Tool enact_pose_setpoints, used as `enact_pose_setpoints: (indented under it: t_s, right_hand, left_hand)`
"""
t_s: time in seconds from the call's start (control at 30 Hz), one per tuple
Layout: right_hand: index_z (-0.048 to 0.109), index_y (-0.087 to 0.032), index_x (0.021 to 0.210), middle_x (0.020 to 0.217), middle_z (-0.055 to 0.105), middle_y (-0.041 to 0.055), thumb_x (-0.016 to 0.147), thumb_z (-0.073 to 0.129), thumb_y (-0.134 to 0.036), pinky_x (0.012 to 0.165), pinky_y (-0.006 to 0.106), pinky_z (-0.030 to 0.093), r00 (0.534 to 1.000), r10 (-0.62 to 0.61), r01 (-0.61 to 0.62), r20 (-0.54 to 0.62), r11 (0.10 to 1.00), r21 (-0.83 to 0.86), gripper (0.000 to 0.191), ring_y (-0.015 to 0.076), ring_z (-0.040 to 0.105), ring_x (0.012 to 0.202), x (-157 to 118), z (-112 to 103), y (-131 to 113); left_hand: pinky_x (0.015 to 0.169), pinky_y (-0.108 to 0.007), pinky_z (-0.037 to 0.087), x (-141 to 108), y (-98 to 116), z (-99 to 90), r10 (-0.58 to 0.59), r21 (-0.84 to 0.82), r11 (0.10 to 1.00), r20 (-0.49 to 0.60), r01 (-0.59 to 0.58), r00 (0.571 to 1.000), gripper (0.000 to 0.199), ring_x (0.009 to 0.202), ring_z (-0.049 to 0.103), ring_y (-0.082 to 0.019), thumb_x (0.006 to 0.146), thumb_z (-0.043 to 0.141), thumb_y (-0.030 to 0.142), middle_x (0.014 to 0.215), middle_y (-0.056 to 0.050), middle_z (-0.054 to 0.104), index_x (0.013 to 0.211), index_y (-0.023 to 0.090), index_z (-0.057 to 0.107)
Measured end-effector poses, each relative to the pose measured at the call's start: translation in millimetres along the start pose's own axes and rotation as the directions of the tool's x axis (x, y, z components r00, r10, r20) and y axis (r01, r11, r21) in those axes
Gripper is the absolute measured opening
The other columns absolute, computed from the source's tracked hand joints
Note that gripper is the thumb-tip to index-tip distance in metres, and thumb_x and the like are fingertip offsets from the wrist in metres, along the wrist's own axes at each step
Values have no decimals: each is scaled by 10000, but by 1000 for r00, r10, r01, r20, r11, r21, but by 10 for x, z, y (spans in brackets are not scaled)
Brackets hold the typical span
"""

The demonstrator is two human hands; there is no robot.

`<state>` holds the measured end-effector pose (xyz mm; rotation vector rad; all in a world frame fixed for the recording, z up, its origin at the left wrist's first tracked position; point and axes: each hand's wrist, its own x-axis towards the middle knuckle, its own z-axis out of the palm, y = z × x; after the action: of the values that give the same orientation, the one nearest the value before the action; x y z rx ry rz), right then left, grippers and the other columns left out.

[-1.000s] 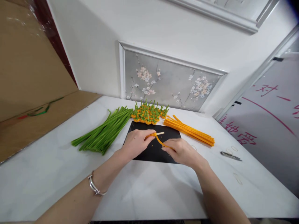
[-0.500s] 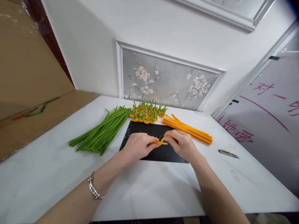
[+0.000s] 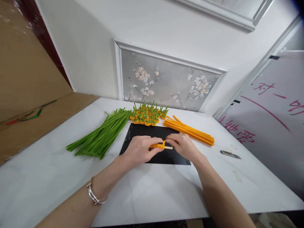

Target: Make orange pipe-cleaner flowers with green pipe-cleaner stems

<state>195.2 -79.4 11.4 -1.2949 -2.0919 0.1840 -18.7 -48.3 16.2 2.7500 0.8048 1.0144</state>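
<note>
An orange pipe cleaner [image 3: 157, 146] is coiled around a thin pale stick [image 3: 169, 148] above the black mat [image 3: 156, 159]. My left hand [image 3: 140, 148] pinches the stick and the coil between thumb and fingers. Closed on the free end of the same pipe cleaner, my right hand [image 3: 181, 143] holds it just above the stick. The stick's bare end points right, under the right fingertips. Behind the mat stand several small orange pipe-cleaner pieces with green stems [image 3: 147, 115].
Left of the mat lies a bundle of green pipe cleaners [image 3: 99, 134]. A bundle of orange pipe cleaners [image 3: 190, 130] is at the right. Farther right are metal thread snips [image 3: 230, 154] and rubber bands [image 3: 236, 176]. A whiteboard [image 3: 268, 126] borders the table's right side.
The free end of the orange pipe cleaner has become shorter, and more turns show on the stick. My right hand has moved slightly closer to the coil.
</note>
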Motion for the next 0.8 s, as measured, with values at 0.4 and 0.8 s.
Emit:
enact_pose_setpoints:
  t_s: [0.4, 0.8]
  right_hand:
    - [532, -193, 650, 598, 537, -21, 929, 490, -249, 555, 239, 286, 977, -57, 91, 208, 984, -156, 288, 110, 447, 560, -52, 22, -163]
    - [582, -195, 786, 692, 592, 10, 955, 421, -216, 578, 240, 350, 975, -81, 128, 209, 966, -225, 235, 137, 545, 643, -97, -27, -224]
  left_hand:
    - [620, -212, 448, 24, -77, -16, -71, 6, 997, -59, 72, 996, 253, 717, 658, -128, 873, 555, 237, 820, 42, 738, 1078, 301, 689]
    - [579, -244, 396, 0, -200, 16, -134, 225, 966, 27, 124, 991, 222, 743, 663, -160, 889, 533, 302, 838, 36, 735, 1050, 339, 681]
